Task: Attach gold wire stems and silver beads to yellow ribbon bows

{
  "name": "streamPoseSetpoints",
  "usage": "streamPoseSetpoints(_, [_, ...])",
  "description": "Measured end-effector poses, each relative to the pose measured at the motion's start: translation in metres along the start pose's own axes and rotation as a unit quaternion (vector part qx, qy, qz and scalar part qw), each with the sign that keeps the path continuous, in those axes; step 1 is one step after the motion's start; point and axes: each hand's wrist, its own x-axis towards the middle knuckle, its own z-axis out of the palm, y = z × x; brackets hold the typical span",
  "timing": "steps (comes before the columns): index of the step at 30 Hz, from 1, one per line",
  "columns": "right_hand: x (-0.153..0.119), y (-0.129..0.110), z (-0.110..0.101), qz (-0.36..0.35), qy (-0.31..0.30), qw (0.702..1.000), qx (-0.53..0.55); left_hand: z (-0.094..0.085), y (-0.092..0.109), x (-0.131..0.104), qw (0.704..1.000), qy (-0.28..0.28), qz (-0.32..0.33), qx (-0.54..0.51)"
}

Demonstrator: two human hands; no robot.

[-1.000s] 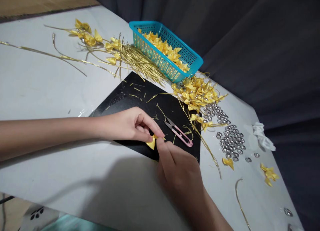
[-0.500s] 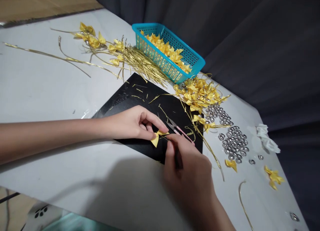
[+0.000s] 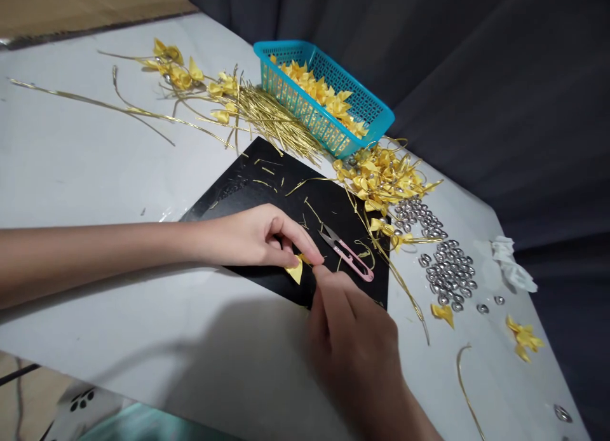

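Note:
My left hand [image 3: 269,237] pinches a small yellow ribbon bow [image 3: 295,272] between thumb and index finger, over the black mat [image 3: 238,187]. One pointed bow tail hangs below the thumb; the rest is mostly hidden by the fingers. My right hand [image 3: 355,320] is closed, its thumb and index fingertip pressed together against the left index fingertip at the bow. A thin cord [image 3: 340,263] shows just above the right knuckles, and most of it is hidden. Pink-handled thread snips [image 3: 350,257] lie on the mat beyond the right hand, among gold cord scraps [image 3: 312,209].
A turquoise basket [image 3: 328,120] of yellow bows stands at the back. Beside it lie cut gold cords [image 3: 276,120] and a heap of corded bows [image 3: 381,174]. Silver beads [image 3: 450,272] spread to the right, near crumpled white tissue [image 3: 512,263]. A dark curtain hangs behind.
My right fingertips have come up to the left index fingertip, closing the small gap between the hands. The right hand has shifted slightly left, uncovering more of the snips.

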Motion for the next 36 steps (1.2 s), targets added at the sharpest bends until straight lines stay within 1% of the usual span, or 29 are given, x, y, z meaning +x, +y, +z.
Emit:
streamPoseSetpoints(3, [-0.004, -0.01, 0.005, 0.024, 0.025, 0.999, -0.018, 0.0, 0.0, 0.0, 1.0, -0.003, -0.003, 0.005])
streamPoseSetpoints(7, [-0.005, -0.018, 0.008, 0.042, 0.024, 0.999, -0.025, -0.001, 0.002, 0.001, 1.0, -0.016, -0.018, 0.01])
streamPoseSetpoints(11, [-0.004, -0.019, 0.012, 0.042, 0.037, 0.998, -0.027, -0.002, 0.003, 0.001, 1.0, -0.015, -0.019, 0.011])
streamPoseSetpoints(14, [-0.004, -0.013, 0.016, 0.053, 0.042, 0.998, 0.004, -0.003, 0.002, 0.002, 1.0, -0.015, -0.019, 0.018])
streamPoseSetpoints(16, [-0.004, -0.009, 0.016, 0.074, 0.03, 0.996, 0.03, -0.003, 0.0, 0.003, 0.999, -0.017, -0.02, 0.037])
streamPoseSetpoints(19, [-0.002, -0.004, 0.013, 0.113, -0.008, 0.992, 0.057, -0.004, -0.002, 0.005, 0.997, -0.02, -0.016, 0.067])
streamPoseSetpoints(22, [0.002, -0.001, 0.007, 0.146, -0.034, 0.986, 0.067, -0.005, -0.004, 0.006, 0.997, -0.017, -0.015, 0.069])
streamPoseSetpoints(25, [0.005, 0.001, 0.003, 0.161, -0.047, 0.984, 0.068, -0.006, -0.005, 0.006, 0.998, -0.016, -0.025, 0.062])
streamPoseSetpoints(29, [0.005, 0.005, 0.002, 0.172, -0.052, 0.981, 0.072, -0.008, -0.005, 0.005, 0.997, -0.029, -0.015, 0.068])
streamPoseSetpoints(33, [0.004, 0.006, 0.003, 0.172, -0.06, 0.981, 0.067, -0.009, -0.005, 0.005, 0.997, -0.029, -0.014, 0.072])
streamPoseSetpoints(36, [0.004, 0.006, 0.003, 0.16, -0.037, 0.985, 0.059, -0.01, -0.005, 0.004, 0.997, -0.029, -0.031, 0.072])
